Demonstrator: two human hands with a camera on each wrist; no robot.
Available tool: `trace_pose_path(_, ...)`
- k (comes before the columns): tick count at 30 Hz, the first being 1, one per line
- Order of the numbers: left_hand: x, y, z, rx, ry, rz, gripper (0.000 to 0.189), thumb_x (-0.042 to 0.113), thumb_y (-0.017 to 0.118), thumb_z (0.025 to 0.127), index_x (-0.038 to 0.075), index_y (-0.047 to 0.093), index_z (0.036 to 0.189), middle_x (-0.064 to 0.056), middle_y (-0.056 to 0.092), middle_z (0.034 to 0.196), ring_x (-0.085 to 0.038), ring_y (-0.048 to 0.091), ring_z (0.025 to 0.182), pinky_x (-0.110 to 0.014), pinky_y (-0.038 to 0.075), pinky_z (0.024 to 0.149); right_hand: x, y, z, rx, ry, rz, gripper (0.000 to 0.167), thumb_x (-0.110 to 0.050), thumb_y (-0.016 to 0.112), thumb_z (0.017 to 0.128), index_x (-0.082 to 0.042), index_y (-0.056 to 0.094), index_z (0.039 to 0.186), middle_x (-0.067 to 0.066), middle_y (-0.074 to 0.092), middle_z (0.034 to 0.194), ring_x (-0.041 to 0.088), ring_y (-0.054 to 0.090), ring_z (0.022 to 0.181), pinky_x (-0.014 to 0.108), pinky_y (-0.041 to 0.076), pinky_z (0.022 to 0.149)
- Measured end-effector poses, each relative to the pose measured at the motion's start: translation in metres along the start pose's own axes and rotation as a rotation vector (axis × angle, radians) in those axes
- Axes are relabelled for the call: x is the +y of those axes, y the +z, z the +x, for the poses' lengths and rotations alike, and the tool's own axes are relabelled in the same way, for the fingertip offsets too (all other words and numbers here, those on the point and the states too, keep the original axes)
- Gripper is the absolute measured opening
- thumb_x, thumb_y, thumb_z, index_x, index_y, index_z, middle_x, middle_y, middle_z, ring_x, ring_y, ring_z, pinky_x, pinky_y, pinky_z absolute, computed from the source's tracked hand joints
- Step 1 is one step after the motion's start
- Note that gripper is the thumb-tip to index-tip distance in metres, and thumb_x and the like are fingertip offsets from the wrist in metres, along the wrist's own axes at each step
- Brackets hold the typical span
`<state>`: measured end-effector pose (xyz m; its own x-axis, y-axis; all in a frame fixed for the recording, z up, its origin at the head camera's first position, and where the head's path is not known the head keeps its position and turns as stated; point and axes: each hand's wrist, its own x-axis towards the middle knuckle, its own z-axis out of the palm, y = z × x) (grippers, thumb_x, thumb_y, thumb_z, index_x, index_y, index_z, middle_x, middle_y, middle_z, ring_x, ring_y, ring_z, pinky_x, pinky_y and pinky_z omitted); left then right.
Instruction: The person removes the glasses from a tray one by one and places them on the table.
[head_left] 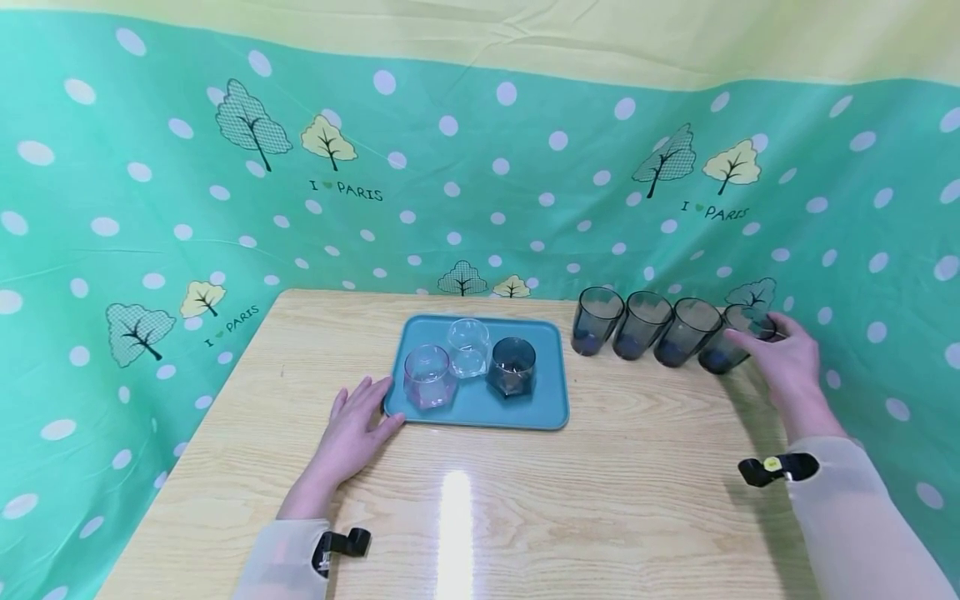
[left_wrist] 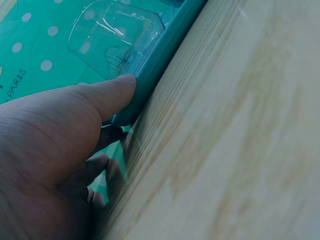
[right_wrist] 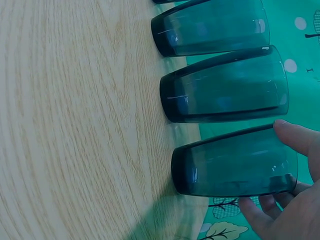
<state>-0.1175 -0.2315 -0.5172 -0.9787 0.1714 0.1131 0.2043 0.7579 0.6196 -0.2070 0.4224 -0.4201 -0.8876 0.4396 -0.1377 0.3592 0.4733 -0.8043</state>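
Observation:
My right hand grips the rightmost dark glass tumbler near its rim, thumb on one side and fingers on the other. In the right wrist view that tumbler appears upright on the table, at the end of a row of similar tumblers. My left hand holds the near left corner of a blue tray, its thumb on the front rim and fingers along the left side. On the tray stand a pinkish clear glass, a clear glass and a short dark glass.
Several dark tumblers line the back right of the wooden table, set close together right of the tray. A green dotted cloth hangs behind and beside the table. A light reflection shows on the table's front part.

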Motion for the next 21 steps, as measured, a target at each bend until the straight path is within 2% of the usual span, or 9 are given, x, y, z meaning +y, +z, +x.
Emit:
trace_pose_path(10, -0.0016, 0.0005, 0.0001, 0.003, 0.001, 0.001, 0.073, 0.034, 0.073, 0.109, 0.000, 0.043, 0.167, -0.023, 0.049, 0.167, -0.048, 0.025, 0.164, -0.067, 0.000, 0.133, -0.0004, 0.0013, 0.0015, -0.013, -0.029, -0.012, 0.118, -0.066, 0.080, 0.094, -0.016, 0.014, 0.179, 0.020, 0.034, 0.175, 0.036, 0.038, 0.152, 0.056, 0.038, 0.128)
trace_pose_path(17, -0.0019, 0.0006, 0.0000, -0.001, -0.001, 0.000, 0.073, 0.035, 0.072, 0.110, 0.001, 0.043, 0.167, -0.023, 0.049, 0.167, -0.048, 0.025, 0.164, -0.067, 0.000, 0.133, -0.0004, 0.0025, -0.0019, -0.021, -0.060, -0.018, 0.111, -0.059, 0.076, 0.101, -0.013, 0.010, 0.179, 0.023, 0.030, 0.176, 0.042, 0.033, 0.156, 0.058, 0.035, 0.129)
trace_pose_path(21, -0.0013, 0.0005, -0.0004, -0.002, -0.003, -0.001, 0.073, 0.034, 0.073, 0.110, 0.000, 0.043, 0.167, -0.024, 0.049, 0.167, -0.048, 0.024, 0.164, -0.067, 0.000, 0.133, 0.0016, 0.0019, -0.0013, -0.034, -0.079, -0.010, 0.112, -0.057, 0.076, 0.102, -0.013, 0.007, 0.178, 0.023, 0.023, 0.179, 0.045, 0.028, 0.160, 0.061, 0.031, 0.130)
